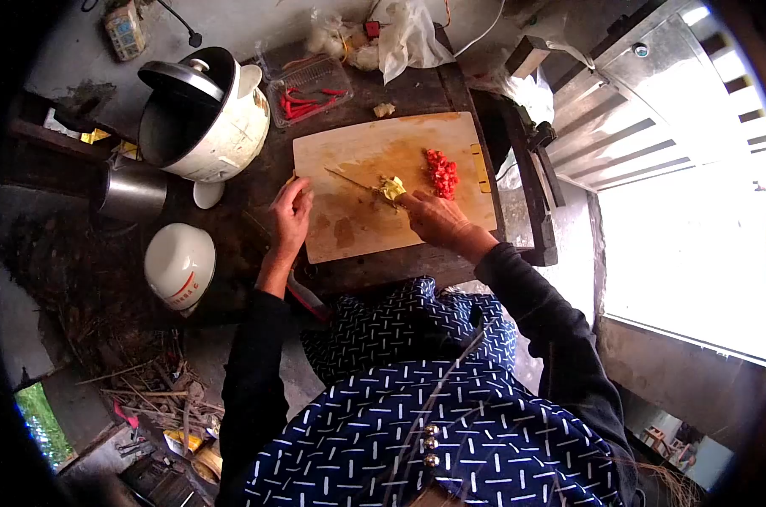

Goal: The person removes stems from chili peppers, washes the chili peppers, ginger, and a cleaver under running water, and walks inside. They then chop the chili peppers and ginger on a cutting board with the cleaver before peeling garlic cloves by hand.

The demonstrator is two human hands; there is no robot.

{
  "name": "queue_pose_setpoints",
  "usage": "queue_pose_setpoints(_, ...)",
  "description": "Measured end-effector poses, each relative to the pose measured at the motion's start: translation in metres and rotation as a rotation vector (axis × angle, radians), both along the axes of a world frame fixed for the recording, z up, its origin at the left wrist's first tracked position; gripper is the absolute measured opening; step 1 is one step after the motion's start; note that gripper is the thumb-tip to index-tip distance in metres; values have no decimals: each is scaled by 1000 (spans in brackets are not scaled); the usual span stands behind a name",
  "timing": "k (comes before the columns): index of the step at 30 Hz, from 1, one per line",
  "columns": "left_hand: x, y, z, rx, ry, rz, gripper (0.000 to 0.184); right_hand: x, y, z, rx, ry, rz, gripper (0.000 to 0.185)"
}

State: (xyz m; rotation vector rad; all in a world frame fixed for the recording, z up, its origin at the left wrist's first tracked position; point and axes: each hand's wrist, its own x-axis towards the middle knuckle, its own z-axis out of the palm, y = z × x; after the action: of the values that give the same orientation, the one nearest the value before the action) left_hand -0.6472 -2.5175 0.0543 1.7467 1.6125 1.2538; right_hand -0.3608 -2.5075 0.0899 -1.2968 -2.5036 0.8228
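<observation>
On the wooden cutting board [349, 228] lies a small heap of chopped red chili [442, 173], towards its right side. Pale yellow pieces that look like ginger [391, 188] sit near the middle. My right hand [440, 221] is closed around a knife, whose thin blade [349, 179] points left across the board, past the yellow pieces; its handle is hidden in my fingers. At the board's left edge, my left hand [292, 218] has its fingers curled together. A small brownish bit shows at its fingertips, too small to name.
Behind the board stands a clear plastic box [315, 84] with whole red chilies. A white pot with a tilted lid [180, 82], a metal mug [132, 190] and a white enamel bowl [180, 264] are on the left. Plastic bags [408, 42] lie at the back.
</observation>
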Motion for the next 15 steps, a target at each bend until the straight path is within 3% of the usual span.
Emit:
queue_pose_setpoints(4,-15,-16,-3,-6,65,25,24,4,13,-14,6,78,180,19)
queue_pose_setpoints(9,-18,-43,-6,-71,35,80,27,9,43,-21,-26,94,188,15)
queue_pose_setpoints(11,-19,-55,-8,-112,22,134,27,10,54,-24,116,199,184,17)
queue_pose_setpoints(15,-22,-71,-13,-181,-22,166,27,14,74,-12,-80,137,130,20)
